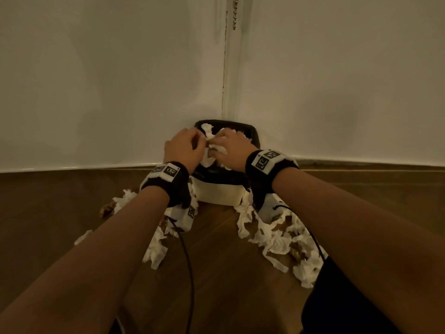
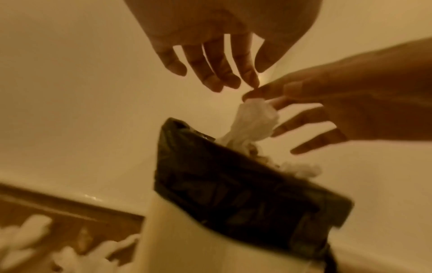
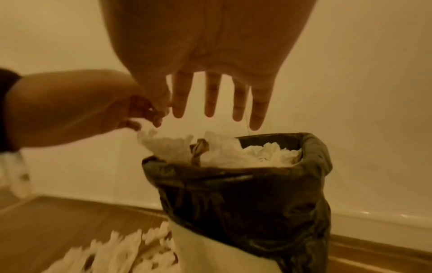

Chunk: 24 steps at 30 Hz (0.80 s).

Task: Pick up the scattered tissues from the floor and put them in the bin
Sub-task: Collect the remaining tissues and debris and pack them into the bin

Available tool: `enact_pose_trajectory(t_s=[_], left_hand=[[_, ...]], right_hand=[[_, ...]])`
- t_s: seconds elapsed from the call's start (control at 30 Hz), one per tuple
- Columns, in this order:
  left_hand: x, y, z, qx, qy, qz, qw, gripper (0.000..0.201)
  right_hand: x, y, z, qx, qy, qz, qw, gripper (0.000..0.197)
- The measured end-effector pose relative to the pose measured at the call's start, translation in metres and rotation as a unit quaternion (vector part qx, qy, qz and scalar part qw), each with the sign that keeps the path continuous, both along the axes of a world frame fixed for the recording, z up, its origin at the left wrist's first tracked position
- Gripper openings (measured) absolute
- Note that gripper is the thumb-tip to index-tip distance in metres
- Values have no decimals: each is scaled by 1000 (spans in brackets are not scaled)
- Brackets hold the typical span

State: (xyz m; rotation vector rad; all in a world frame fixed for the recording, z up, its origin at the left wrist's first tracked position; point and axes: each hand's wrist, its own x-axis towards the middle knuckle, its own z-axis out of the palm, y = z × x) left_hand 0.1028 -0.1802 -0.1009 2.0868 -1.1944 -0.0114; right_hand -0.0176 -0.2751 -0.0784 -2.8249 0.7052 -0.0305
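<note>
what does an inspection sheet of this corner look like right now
surface: wooden floor, dimly lit.
job's things: bin with black liner in the wall corner, heaped with tissues; held tissue over its mouth; scattered tissues on the floor both sides of it.
clutter: small brown scraps among the floor tissues.
hands: left hand fingers loosely bent above the bin, holding nothing plain; right hand pinches the held tissue, other fingers spread.
cables: black cable from the left wrist; another at the right wrist.
surroundings: white walls, beaded cord hanging in the corner.
</note>
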Motion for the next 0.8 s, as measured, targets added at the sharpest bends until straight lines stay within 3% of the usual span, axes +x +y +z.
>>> enact_pose_trajectory(t_s=[0.17,0.27,0.33,0.47,0.67,0.8], left_hand=[[7,21,-15,118,-97,-95,984,27],[9,25,-18,164,-102,-131,972,27],[6,24,-23,237,-130,-163,949,42],[-6,12,-27,302,-171,-188,919,58],[-12,-4,-19,361,-170,-189,897,39],[-17,-6,-13,368,-166,-183,896,40]], right_hand=[[15,16,-17,79,162,84,980,44],[17,9,-22,102,160,1,982,53],[16,2,-25,96,170,-52,979,52],[18,-4,-29,90,223,-58,969,42],[25,-12,-43,0,308,-59,949,47],[27,-12,-34,-9,283,-40,958,51]])
